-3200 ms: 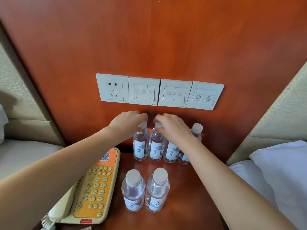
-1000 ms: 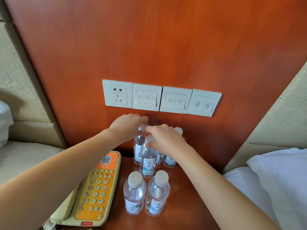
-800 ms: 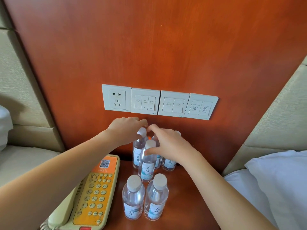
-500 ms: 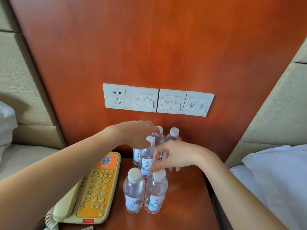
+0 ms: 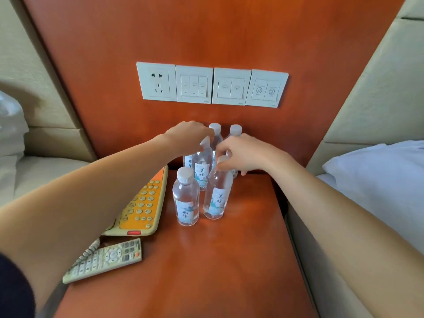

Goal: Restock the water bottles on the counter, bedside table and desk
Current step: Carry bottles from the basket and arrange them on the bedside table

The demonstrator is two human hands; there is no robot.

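the water bottles stand bunched toward the back of the bedside table [image 5: 206, 271], under the switches [image 5: 211, 86], which leaves the front of the top free and keeps them off the phone [image 5: 142, 203] and remote [image 5: 105, 260] on the left side.

the left hand [image 5: 190, 136] reaches over from above and curls its fingers round the cap of the middle bottle [image 5: 203, 166]. a top grip makes sense here, since the neighbours crowd its sides.

the right hand [image 5: 243, 154] pinches the cap of the front right bottle [image 5: 216, 193] between thumb and fingers. this bottle leans a little toward the back, its base on the wood, so it looks as if it is being steered by the cap, not lifted.

the front left bottle [image 5: 185, 198] stands upright and untouched, just beside it. two back bottles [image 5: 215, 131] stand near the panel with only their caps and shoulders showing above the hands, and another label peeks out behind the middle one.

the likely step is tidying the group into rows. the risk is that a bottle held only by its cap swings and knocks its neighbour over.

a pillow [image 5: 378, 175] lies off to the right.
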